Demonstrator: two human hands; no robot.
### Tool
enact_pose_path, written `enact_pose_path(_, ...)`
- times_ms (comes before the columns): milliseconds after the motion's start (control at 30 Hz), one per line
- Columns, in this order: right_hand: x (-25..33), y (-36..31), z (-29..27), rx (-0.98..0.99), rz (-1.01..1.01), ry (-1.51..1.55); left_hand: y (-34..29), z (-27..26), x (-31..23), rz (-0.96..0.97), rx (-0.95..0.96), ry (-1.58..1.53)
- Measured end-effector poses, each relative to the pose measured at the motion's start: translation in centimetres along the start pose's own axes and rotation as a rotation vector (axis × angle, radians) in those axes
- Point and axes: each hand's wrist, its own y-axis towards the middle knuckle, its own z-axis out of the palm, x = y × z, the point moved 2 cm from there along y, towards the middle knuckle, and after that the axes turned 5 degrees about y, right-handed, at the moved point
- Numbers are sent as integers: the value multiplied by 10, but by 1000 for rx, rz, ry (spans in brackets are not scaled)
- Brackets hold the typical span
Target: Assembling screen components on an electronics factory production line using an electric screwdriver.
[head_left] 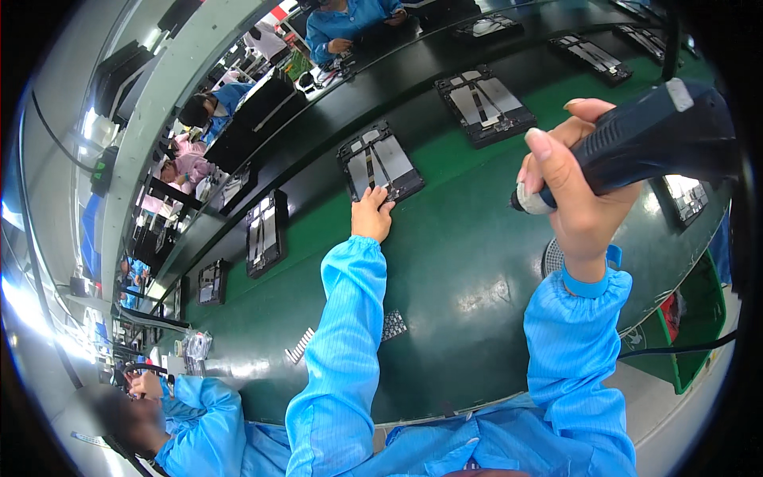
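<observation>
With its fingers over the near edge, my left hand point(370, 216) grips an opened tablet point(400, 164), whose black frame shows grey battery cells and dark ribbon strips. Raised above the bench at the right, my right hand point(576, 187) is wrapped round a black electric screwdriver point(656, 135). The tool's pale-ringed tip points left, well apart from the tablet. A second opened tablet point(505, 103) lies farther right along the same row. Beneath my right wrist, a round dish with a gridded surface point(551, 257) is partly hidden.
More opened tablets point(265, 232) line the green bench point(461, 334). A strip of small white pieces point(300, 347) and a sheet of small parts point(394, 324) flank my left sleeve. A green crate point(703, 334) stands lower right. Co-workers sit at the left point(203, 413) and across point(338, 28).
</observation>
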Motion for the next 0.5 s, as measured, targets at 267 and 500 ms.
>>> enact_pose_path(267,-38,-17,3,39,257,62,14,4,15,-112,62,11)
enact_pose_path(500,-66,-92,-28,328,595,-104,10,-5,45,-62,81,149)
